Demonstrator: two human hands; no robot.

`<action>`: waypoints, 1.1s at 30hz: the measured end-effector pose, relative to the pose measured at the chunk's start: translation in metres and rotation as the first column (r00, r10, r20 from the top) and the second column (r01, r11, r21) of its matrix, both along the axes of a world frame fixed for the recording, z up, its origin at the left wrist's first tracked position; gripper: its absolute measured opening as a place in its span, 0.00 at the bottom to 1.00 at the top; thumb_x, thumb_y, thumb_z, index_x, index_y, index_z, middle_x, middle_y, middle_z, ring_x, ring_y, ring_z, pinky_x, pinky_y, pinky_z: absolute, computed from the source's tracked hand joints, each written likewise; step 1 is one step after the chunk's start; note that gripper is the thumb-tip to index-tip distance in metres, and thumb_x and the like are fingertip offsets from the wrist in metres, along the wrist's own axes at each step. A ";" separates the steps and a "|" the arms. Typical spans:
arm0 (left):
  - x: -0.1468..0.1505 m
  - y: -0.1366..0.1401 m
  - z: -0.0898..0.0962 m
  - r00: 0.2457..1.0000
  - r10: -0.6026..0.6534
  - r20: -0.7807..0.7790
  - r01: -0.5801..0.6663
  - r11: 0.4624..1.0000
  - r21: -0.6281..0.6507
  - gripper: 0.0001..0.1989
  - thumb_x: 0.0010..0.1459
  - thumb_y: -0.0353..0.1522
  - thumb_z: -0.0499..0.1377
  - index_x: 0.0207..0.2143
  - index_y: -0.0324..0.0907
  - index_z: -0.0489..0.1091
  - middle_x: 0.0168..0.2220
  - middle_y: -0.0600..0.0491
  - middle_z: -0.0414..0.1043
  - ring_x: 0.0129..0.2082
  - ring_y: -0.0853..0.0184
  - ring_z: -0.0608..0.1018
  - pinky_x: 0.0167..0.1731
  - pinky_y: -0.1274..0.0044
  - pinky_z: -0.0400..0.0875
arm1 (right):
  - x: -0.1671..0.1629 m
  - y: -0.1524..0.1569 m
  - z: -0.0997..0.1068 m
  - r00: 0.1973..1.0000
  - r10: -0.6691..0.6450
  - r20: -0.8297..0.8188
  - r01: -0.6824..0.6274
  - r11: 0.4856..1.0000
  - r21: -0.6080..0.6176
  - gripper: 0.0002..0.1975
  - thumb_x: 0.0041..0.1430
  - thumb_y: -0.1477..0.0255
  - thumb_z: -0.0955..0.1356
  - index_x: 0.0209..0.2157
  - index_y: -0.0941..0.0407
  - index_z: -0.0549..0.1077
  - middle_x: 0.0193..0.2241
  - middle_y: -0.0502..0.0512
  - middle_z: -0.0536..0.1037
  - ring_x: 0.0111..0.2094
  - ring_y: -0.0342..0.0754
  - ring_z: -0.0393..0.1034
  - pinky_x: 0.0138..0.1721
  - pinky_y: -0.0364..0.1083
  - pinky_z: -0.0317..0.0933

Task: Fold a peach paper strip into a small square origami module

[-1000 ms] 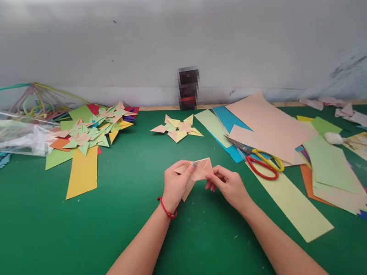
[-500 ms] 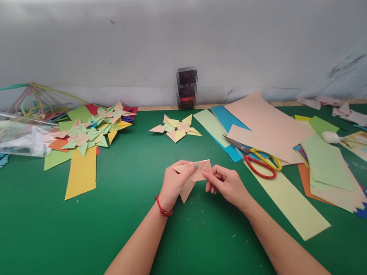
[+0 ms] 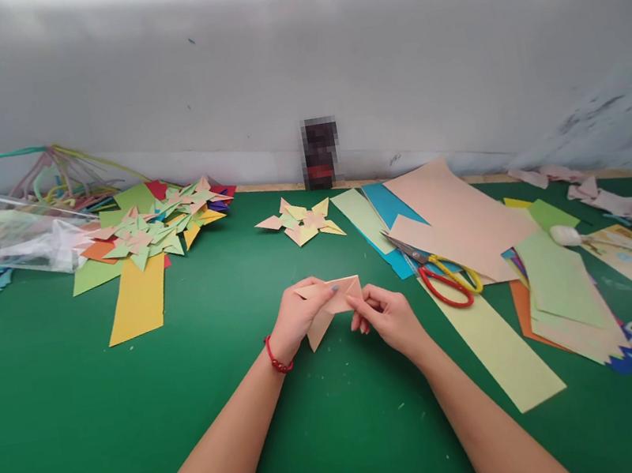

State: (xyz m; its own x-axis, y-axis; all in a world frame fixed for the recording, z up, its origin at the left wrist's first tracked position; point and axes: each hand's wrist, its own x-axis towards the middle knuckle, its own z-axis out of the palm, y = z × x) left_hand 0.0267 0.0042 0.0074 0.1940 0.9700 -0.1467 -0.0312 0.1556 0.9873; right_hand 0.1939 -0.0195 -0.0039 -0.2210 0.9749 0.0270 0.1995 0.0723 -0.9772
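A folded piece of pale pink paper (image 3: 344, 293) is held over the green table by both my hands. My left hand (image 3: 302, 312), with a red bracelet at its wrist, grips its left part, thumb on top. One flap of the paper points down below the left thumb. My right hand (image 3: 384, 317) pinches the lower right corner between thumb and finger, the other fingers curled. Beyond the hands lies a group of folded paper stars (image 3: 302, 220) in pink and yellow. Scissors (image 3: 446, 280) with one red and one yellow handle rest to the right.
On the right lie a large pink sheet (image 3: 463, 221), a pale yellow strip (image 3: 499, 351) and stacked green sheets (image 3: 560, 282). At left are a yellow strip (image 3: 135, 303), more folded stars (image 3: 148, 235) and a clear plastic bag (image 3: 47, 247). A wall (image 3: 241, 64) stands behind the table.
Almost nothing differs. The whole view has shifted slightly, and both hands keep the same hold on the folded pink paper.
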 end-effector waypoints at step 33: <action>0.008 -0.006 0.003 0.991 -0.066 -0.115 0.077 0.993 0.093 0.13 0.48 0.40 0.59 0.24 0.38 0.71 0.26 0.54 0.69 0.26 0.71 0.69 0.24 0.81 0.59 | 0.005 0.001 0.004 0.989 -0.148 -0.013 0.149 0.988 0.041 0.12 0.57 0.61 0.62 0.26 0.55 0.66 0.18 0.46 0.61 0.19 0.41 0.56 0.18 0.40 0.51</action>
State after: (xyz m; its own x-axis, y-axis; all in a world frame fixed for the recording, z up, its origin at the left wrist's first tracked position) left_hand 0.0342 -0.0021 0.0108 0.2516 0.9648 -0.0768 0.0879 0.0562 0.9945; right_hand 0.1989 -0.0188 0.0001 -0.0735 0.9948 0.0701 0.2015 0.0837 -0.9759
